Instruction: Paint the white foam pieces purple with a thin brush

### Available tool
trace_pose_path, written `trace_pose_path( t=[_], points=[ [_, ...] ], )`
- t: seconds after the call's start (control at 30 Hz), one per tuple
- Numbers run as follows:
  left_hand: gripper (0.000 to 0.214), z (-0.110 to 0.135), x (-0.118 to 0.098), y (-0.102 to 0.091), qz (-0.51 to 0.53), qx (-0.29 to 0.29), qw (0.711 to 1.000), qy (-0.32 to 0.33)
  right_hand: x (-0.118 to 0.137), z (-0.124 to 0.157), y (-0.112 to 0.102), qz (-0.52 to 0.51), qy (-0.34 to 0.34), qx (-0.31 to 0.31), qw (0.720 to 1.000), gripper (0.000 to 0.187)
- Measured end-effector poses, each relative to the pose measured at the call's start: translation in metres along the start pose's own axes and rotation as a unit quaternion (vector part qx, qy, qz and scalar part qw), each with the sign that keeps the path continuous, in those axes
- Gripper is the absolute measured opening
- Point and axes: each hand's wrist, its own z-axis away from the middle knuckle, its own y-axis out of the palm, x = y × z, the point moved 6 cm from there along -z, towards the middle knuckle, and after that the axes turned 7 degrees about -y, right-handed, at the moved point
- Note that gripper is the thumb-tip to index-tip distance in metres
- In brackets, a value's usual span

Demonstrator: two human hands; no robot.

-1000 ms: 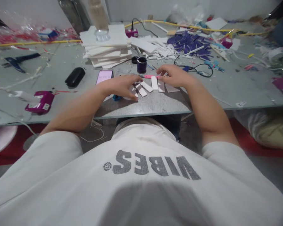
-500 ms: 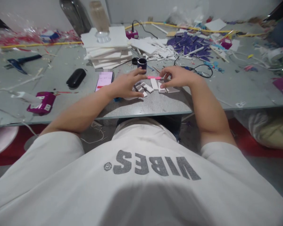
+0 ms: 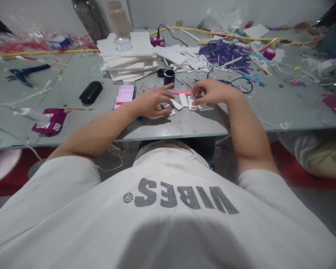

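Note:
Several small flat white strips [image 3: 183, 100] lie in a loose row on the table near its front edge. My left hand [image 3: 151, 101] rests over the strips at the row's left end, fingers apart, partly covering them. At the right end, my right hand [image 3: 212, 91] is bent with a gap between thumb and fingers. Its thumb touches or hovers just over a white strip [image 3: 192, 103]; I cannot tell which. A pink strip [image 3: 182, 92] lies just behind the row, between the hands. Beyond my left fingertips stands a small dark cup [image 3: 169, 79].
A phone [image 3: 125, 95] and a black case [image 3: 91, 92] lie to the left. Behind are stacked white boards [image 3: 126, 56], white scraps [image 3: 184, 58] and a pile of purple pieces [image 3: 226, 54]. Purple power adapters [image 3: 52, 121], cables and a blue-handled tool [image 3: 25, 74] lie around.
My left fingers have bent inward and shifted slightly over the left strips, covering more of them. My right hand stays almost where it was.

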Motion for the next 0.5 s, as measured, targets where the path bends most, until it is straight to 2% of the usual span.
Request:
trace_pose_path(
  t=[0.2,0.37,0.5],
  points=[
    [0.045,-0.0002,-0.0061,0.0003,0.025,-0.018,1.000,0.007,0.0003,-0.0011,0.0011,0.004,-0.013,-0.004,1.000,0.069],
    [0.070,0.0050,-0.0034,-0.0040,0.064,-0.047,0.993,-0.085,0.0030,-0.0023,0.0018,0.003,-0.022,-0.009,1.000,0.063],
    [0.078,0.0079,-0.0001,-0.0064,0.060,-0.055,0.990,-0.112,0.0059,-0.0020,0.0026,0.005,-0.025,-0.002,1.000,0.062]
  ],
)
